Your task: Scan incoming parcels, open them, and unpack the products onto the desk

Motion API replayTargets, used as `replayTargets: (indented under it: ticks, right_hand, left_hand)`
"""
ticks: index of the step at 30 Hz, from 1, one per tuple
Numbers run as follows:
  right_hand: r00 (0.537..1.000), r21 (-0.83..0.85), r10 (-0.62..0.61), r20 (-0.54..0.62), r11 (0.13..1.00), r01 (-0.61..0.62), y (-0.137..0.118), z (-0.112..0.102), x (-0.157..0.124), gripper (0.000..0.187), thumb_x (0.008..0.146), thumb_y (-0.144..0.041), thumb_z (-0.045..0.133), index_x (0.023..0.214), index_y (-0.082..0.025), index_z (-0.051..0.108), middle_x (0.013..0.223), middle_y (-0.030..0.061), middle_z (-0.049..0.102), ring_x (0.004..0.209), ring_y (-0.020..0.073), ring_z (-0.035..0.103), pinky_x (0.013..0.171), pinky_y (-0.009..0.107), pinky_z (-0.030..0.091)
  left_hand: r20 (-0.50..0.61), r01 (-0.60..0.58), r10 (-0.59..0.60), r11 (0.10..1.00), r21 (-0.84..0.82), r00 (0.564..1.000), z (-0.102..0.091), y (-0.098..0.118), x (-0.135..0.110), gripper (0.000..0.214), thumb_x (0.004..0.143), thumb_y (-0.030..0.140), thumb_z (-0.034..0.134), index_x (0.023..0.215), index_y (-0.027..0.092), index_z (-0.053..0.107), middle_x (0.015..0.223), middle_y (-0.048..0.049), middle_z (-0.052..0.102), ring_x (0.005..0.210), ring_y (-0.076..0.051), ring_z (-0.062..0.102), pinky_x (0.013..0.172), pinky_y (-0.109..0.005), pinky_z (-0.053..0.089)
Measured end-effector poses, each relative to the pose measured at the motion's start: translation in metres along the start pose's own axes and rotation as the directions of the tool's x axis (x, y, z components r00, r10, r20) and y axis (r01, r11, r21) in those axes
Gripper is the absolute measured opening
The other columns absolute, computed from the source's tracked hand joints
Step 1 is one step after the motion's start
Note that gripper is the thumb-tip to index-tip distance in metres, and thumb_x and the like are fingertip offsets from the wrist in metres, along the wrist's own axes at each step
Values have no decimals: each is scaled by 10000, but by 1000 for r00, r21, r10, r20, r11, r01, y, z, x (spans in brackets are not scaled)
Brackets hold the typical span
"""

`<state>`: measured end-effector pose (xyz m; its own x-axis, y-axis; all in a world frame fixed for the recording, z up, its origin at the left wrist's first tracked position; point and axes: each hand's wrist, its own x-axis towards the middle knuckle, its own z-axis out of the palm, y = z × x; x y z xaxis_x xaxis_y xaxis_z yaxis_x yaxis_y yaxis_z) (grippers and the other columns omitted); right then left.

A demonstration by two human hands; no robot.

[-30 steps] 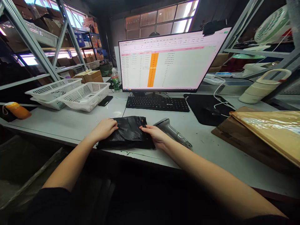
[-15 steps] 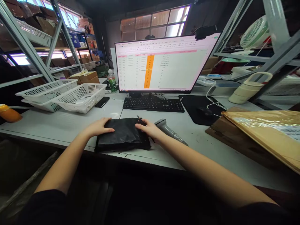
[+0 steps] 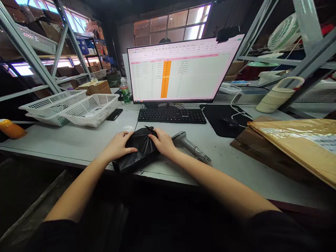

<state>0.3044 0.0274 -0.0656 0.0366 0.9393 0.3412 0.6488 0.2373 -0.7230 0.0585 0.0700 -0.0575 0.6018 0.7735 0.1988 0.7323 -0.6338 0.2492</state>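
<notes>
A black plastic mailer bag point(image 3: 140, 148), wrapped round something flat and boxy, lies turned at an angle by the front edge of the white desk. My left hand point(image 3: 119, 147) grips its left side, thumb on top and the fingertips along the far edge. On the upper right corner my right hand point(image 3: 162, 141) pinches the gathered, crumpled plastic. What is inside the bag is hidden. Just right of my right hand lies a grey barcode scanner point(image 3: 191, 145), its handle pointing toward the front right.
Behind the bag stand a black keyboard point(image 3: 172, 116) and a monitor point(image 3: 178, 77). White plastic baskets point(image 3: 91, 112) and a phone point(image 3: 114, 114) are at left. A mouse pad point(image 3: 217, 120) lies right, near a stacked yellow padded envelope point(image 3: 296, 140) and a beige bottle point(image 3: 274, 99).
The mailer bag has turned counterclockwise, its right end swinging away from me. My right hand has shifted slightly left with its corner; my left hand has moved a little right.
</notes>
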Motion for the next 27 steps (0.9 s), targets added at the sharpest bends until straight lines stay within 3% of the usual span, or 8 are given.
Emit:
replayTargets:
  ticks: [4, 7, 9, 13, 16, 21, 24, 27]
  right_hand:
    - [995, -28, -93, -48, 995, 92, -4, -2, 3, 134, 992, -289, 503, 1005, -185, 585, 1020, 107, 673, 991, 247, 606, 900, 357, 444]
    - [988, -120, -146, -55, 983, 138, -16, -12, -2, 141, 1000, -304, 523, 1035, -192, 600, 1072, 99, 696, 1023, 225, 628, 920, 332, 469]
    - [982, -196, -187, -14, 964, 181, -20, -17, -3, 174, 1010, -367, 550, 1083, -222, 614, 1124, 47, 715, 1055, 183, 646, 936, 279, 480]
    - [985, -348, -164, 50, 922, 171, -10, -23, 14, 272, 1039, -492, 496, 1172, -285, 612, 1138, -34, 728, 1083, 135, 661, 887, 225, 498]
    - [985, -416, -137, 106, 894, 168, -1, -24, 22, 278, 1034, -520, 473, 1152, -312, 615, 1093, -67, 737, 1063, 136, 667, 807, 223, 509]
    - [988, -509, -112, 104, 848, 150, -5, -26, 20, 346, 1040, -538, 443, 1239, -295, 588, 1144, -46, 747, 1093, 160, 670, 803, 242, 512]
    - [987, -589, -92, 128, 794, 151, -19, -41, 16, 474, 1054, -577, 387, 1414, -291, 500, 1176, -47, 751, 1038, 166, 693, 744, 243, 506]
    - [962, -618, -125, 244, 744, 254, -34, -57, 5, 366, 1076, -457, 428, 1411, -378, 553, 1162, -112, 743, 998, 140, 691, 708, 212, 463]
  left_hand:
    - [-141, -114, 106, 993, -44, 984, -5, 1, 16, 616, 897, 518, 665, 1440, 240, 578, 1407, -130, 561, 1315, -330, 503, 1147, -481, 408]
    - [-275, -255, 235, 966, -39, 932, -8, 2, 18, 365, 958, 497, 516, 1143, 279, 743, 1177, -89, 691, 1122, -298, 613, 1010, -445, 488]
    - [-384, -260, 238, 966, -5, 892, -1, -5, 19, 371, 950, 527, 460, 955, 286, 743, 974, -73, 719, 900, -287, 649, 841, -435, 506]
    - [-479, -178, 200, 980, 91, 855, 28, -21, 26, 333, 940, 594, 369, 923, 366, 610, 881, -8, 675, 774, -317, 603, 720, -487, 462]
    - [-463, -64, 92, 995, 75, 881, 45, -18, 23, 382, 938, 622, 265, 869, 353, 527, 818, 2, 623, 666, -316, 568, 573, -438, 376]
    - [-359, -49, 42, 999, -10, 933, 60, -21, 26, 389, 893, 640, 278, 803, 329, 492, 789, 5, 644, 641, -314, 607, 508, -395, 328]
    - [-311, -24, 19, 1000, -13, 950, 58, -23, 35, 422, 867, 666, 286, 791, 324, 521, 795, -17, 684, 612, -325, 625, 505, -400, 353]
    - [-231, 15, -15, 1000, -4, 973, 44, -8, 36, 418, 889, 613, 292, 848, 304, 572, 879, -57, 724, 668, -324, 663, 541, -392, 408]
